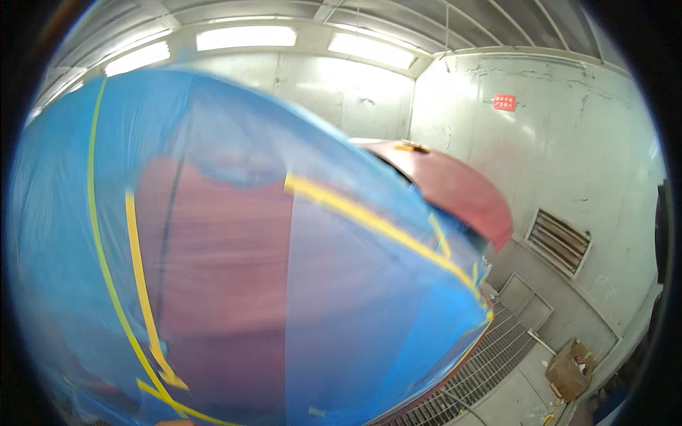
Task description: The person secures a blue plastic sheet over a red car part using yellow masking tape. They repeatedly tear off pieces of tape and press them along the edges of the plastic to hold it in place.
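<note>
Before me stands a car body wrapped in translucent blue masking film (341, 330). A dark red painted panel (224, 255) shows between the film sections, crossed by a dark vertical line. Yellow masking tape (367, 218) runs along the film's upper edge toward the right. Another strip of yellow tape (139, 277) goes down the left side, its lower end folded. Beside it runs a thinner yellow-green tape line (98, 239). Only a sliver of my left hand (175, 423) shows at the bottom edge, near the lower tape; its grip is hidden. My right hand is out of view.
Behind the film is a raised red car panel (447, 186). Floor grating (458, 373) lies along the car's right side. A cardboard box (570, 370) sits by the wall, below a louvred vent (559, 242). A red sign (504, 102) bears writing.
</note>
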The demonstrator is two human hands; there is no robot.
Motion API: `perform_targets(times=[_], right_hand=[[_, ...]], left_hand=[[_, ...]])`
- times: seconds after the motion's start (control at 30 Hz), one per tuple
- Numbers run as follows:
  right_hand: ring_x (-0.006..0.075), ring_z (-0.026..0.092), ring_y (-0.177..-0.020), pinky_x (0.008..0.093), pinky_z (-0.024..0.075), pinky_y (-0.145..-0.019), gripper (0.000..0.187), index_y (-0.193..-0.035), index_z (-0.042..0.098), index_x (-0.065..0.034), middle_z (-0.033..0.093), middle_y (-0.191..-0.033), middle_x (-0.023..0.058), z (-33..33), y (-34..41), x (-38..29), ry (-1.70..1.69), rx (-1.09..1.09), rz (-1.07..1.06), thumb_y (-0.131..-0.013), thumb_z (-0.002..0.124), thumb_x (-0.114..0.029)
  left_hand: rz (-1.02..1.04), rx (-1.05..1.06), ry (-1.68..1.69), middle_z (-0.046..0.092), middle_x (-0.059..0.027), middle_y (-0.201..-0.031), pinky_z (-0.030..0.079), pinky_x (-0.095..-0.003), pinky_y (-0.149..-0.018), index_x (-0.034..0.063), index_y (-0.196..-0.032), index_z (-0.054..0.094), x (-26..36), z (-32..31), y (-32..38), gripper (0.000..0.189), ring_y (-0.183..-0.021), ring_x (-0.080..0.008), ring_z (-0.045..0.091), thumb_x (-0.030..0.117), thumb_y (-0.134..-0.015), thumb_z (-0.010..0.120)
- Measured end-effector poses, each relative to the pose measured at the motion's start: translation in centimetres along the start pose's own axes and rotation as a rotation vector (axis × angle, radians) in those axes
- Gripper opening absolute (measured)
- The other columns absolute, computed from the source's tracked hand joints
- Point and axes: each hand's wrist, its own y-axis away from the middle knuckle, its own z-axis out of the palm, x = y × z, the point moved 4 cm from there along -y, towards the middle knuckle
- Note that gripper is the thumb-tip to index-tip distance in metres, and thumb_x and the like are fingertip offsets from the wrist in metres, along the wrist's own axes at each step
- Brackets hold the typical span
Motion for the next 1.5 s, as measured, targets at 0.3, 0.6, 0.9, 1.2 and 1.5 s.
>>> perform_targets(times=[0.3,0.6,0.9,1.2,1.5], right_hand=[[0.0352,0.063,-0.083,0.0460,0.0505,-0.071,0.019,-0.103,0.066,-0.0044,0.065,-0.095,0.0159,-18.5,1.1,-16.3,0.198,0.651,0.110,-0.091,0.069,-0.018],[0.0202,0.058,-0.100,0.0376,0.0467,-0.092,0.020,-0.104,0.064,-0.0011,0.066,-0.106,0.0113,-48.9,-4.0,-8.1,0.190,1.089,0.366,-0.086,0.068,-0.009],[0.0361,0.067,-0.089,0.0539,0.0397,-0.103,0.041,-0.077,0.067,-0.0013,0.071,-0.082,0.0185,-85.4,-22.3,10.6,0.456,1.123,0.357,-0.095,0.060,-0.037],[0.0436,0.063,-0.112,0.0570,0.0260,-0.116,0.049,-0.099,0.076,-0.0015,0.072,-0.108,0.0235,-99.7,-39.2,22.4,0.802,0.962,0.483,-0.089,0.059,-0.047],[0.0414,0.064,-0.102,0.0502,0.0397,-0.103,0.056,-0.091,0.073,0.0009,0.071,-0.097,0.0244,-100.3,-44.8,20.4,0.426,0.883,0.297,-0.090,0.057,-0.053]], left_hand=[[-0.884,0.013,0.150,0.057,-0.0092,-0.068,0.046,-0.0415,-0.057,0.0087,-0.079,0.062,-1.3,-3.4,-6.1,0.019,-0.061,-0.0301,0.057,0.013,-0.084,0.079],[-0.508,0.022,0.108,0.065,-0.0096,-0.099,0.045,-0.0481,-0.084,0.0108,-0.094,0.065,-6.6,4.9,-22.7,0.014,-0.098,-0.0334,0.061,0.019,-0.087,0.075],[-0.798,-0.058,-0.582,0.054,-0.0188,-0.136,0.027,-0.0637,-0.115,0.0046,-0.113,0.059,-19.6,13.8,-35.0,0.031,-0.138,-0.0438,0.041,0.032,-0.098,0.058],[-0.937,-0.265,-0.843,0.059,-0.0154,-0.138,0.028,-0.0586,-0.115,0.0120,-0.118,0.066,-21.2,15.1,-37.2,0.042,-0.135,-0.0428,0.046,0.046,-0.103,0.047],[-0.911,-0.265,-0.833,0.064,-0.0152,-0.131,0.035,-0.0576,-0.110,0.0112,-0.108,0.069,-21.2,15.1,-36.8,0.034,-0.128,-0.0415,0.052,0.038,-0.101,0.049]])
